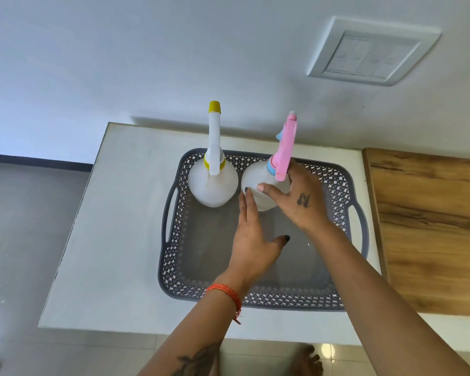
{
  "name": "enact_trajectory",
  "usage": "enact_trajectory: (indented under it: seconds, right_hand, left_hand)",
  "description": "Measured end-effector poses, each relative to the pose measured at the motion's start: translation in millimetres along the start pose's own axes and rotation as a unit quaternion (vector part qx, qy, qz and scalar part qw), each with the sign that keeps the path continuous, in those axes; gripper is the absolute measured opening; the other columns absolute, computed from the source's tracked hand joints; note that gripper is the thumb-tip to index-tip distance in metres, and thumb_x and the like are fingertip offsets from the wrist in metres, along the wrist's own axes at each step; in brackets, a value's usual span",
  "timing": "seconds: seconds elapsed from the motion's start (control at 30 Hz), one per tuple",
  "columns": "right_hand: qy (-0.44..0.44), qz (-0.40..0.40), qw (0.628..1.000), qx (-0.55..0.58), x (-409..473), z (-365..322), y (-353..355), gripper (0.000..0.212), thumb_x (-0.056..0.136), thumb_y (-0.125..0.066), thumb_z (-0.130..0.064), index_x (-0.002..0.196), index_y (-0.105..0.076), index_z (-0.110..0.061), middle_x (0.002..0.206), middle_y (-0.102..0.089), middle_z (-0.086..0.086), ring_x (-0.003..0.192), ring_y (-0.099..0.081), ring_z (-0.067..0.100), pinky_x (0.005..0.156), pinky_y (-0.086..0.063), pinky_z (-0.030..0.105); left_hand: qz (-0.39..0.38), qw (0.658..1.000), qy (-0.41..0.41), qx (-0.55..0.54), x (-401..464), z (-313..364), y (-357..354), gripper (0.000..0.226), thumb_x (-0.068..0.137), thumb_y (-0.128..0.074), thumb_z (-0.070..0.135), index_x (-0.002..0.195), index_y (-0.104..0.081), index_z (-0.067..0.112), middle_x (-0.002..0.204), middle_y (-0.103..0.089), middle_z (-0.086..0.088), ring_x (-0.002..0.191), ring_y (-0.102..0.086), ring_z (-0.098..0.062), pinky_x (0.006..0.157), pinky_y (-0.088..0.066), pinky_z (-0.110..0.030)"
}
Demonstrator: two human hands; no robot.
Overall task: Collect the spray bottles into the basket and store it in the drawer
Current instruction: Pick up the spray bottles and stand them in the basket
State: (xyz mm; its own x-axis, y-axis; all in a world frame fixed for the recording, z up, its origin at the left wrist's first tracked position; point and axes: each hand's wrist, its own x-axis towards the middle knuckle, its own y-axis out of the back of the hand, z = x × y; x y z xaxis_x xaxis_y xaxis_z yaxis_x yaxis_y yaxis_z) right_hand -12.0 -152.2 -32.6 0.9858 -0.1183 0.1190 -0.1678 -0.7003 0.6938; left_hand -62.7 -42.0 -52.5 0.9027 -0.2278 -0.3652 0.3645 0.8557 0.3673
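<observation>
A grey perforated basket (pixel 174 226) with two side handles sits on a white countertop (pixel 114 240). Two white spray bottles stand upright in its far end. The left one (pixel 213 185) has a white and yellow sprayer. The right one (pixel 258 180) has a pink and blue sprayer. My right hand (pixel 299 199) is wrapped around the pink-topped bottle's shoulder, thumb across its front. My left hand (pixel 251 240) hovers flat over the basket floor, fingers apart, its fingertips touching that same bottle's left side.
A white wall rises right behind the counter, with a switch plate (pixel 369 52) at upper right. A wooden surface (pixel 429 226) adjoins the counter on the right. Grey tiled floor (pixel 25 226) lies to the left and below, where a bare foot (pixel 310 362) shows.
</observation>
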Motion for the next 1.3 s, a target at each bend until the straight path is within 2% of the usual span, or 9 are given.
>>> enact_trajectory:
  seconds: [0.17,0.3,0.43,0.53,0.63,0.73,0.9,1.03,1.3]
  right_hand:
    - [-0.070,-0.037,0.997,0.001,-14.1,3.1,15.9,0.065,0.067,-0.070,-0.005,0.126,-0.049,-0.021,0.118,-0.058,-0.005,0.102,-0.050,0.007,0.077,-0.030,0.001]
    - [-0.099,0.042,0.994,0.032,-50.3,8.0,55.0,0.059,0.073,-0.055,0.003,0.129,-0.049,-0.013,0.134,-0.053,0.002,0.124,-0.047,0.016,0.099,-0.030,0.015]
    - [-0.107,0.116,0.987,0.031,-97.9,28.0,102.4,0.048,0.083,-0.051,-0.009,0.130,-0.047,-0.009,0.137,-0.050,0.006,0.130,-0.043,0.019,0.108,-0.035,0.033]
    - [-0.134,0.155,0.978,0.036,-135.5,53.0,139.3,0.049,0.083,-0.049,-0.018,0.131,-0.047,-0.008,0.140,-0.047,0.008,0.134,-0.037,0.020,0.111,-0.031,0.041]
    - [-0.171,0.201,0.964,0.039,-181.8,84.4,176.4,0.048,0.085,-0.048,-0.024,0.132,-0.046,-0.013,0.141,-0.046,0.006,0.133,-0.036,0.016,0.110,-0.032,0.035]
    - [-0.226,0.257,0.939,0.036,-242.1,122.4,213.6,0.049,0.085,-0.049,-0.028,0.132,-0.046,-0.017,0.140,-0.047,0.001,0.131,-0.037,0.009,0.105,-0.029,0.017]
    - [-0.307,0.316,0.896,0.049,-356.7,180.3,259.0,0.046,0.086,-0.050,-0.026,0.131,-0.048,-0.018,0.141,-0.047,0.002,0.134,-0.036,0.015,0.111,-0.031,0.036]
    - [-0.364,0.360,0.857,0.063,-454.9,227.7,292.7,0.046,0.084,-0.050,-0.027,0.130,-0.049,-0.018,0.138,-0.049,-0.002,0.131,-0.039,0.010,0.106,-0.029,0.022]
    - [-0.471,0.377,0.794,0.082,-604.0,325.7,283.6,0.041,0.087,-0.055,-0.024,0.127,-0.051,-0.018,0.134,-0.053,0.000,0.127,-0.043,0.013,0.104,-0.031,0.025]
  left_hand:
    - [0.047,0.996,0.025,-0.065,-21.0,9.5,0.1,0.086,0.082,-0.067,0.017,0.148,-0.012,0.024,0.152,-0.032,0.000,0.121,-0.040,0.002,0.093,-0.035,-0.008]
    - [0.104,0.988,-0.027,-0.108,-61.1,24.9,-25.8,0.064,0.091,-0.055,0.020,0.146,-0.021,0.027,0.150,-0.031,0.012,0.135,-0.032,-0.002,0.109,-0.030,-0.021]
    - [0.078,0.983,-0.124,-0.114,-86.4,60.4,-72.8,0.060,0.092,-0.046,0.032,0.144,-0.017,0.035,0.139,-0.018,0.039,0.134,-0.024,0.012,0.105,-0.023,-0.004]
    - [0.033,0.978,-0.180,-0.102,-96.7,86.9,-118.0,0.057,0.092,-0.042,0.034,0.143,-0.017,0.033,0.144,-0.019,0.030,0.135,-0.023,0.010,0.108,-0.021,-0.006]
    - [-0.029,0.976,-0.196,-0.087,-107.8,105.0,-171.8,0.055,0.096,-0.042,0.031,0.145,-0.020,0.027,0.143,-0.024,0.022,0.125,-0.024,0.022,0.100,-0.020,0.003]
    - [-0.091,0.973,-0.205,-0.050,-130.4,113.5,-233.6,0.055,0.097,-0.043,0.028,0.146,-0.020,0.023,0.153,-0.028,0.009,0.135,-0.029,0.003,0.106,-0.024,-0.008]
    - [-0.179,0.959,-0.222,0.001,-184.1,106.7,-332.8,0.055,0.097,-0.042,0.031,0.146,-0.021,0.023,0.154,-0.027,0.005,0.140,-0.028,-0.010,0.115,-0.029,-0.035]
    - [-0.246,0.943,-0.211,0.070,-240.1,94.5,-415.3,0.053,0.097,-0.041,0.032,0.146,-0.023,0.025,0.154,-0.029,0.005,0.139,-0.030,-0.012,0.115,-0.026,-0.031]
    - [-0.343,0.923,-0.116,0.132,-294.3,15.2,-550.9,0.050,0.096,-0.044,0.030,0.144,-0.029,0.023,0.150,-0.036,0.004,0.136,-0.036,-0.014,0.112,-0.029,-0.029]
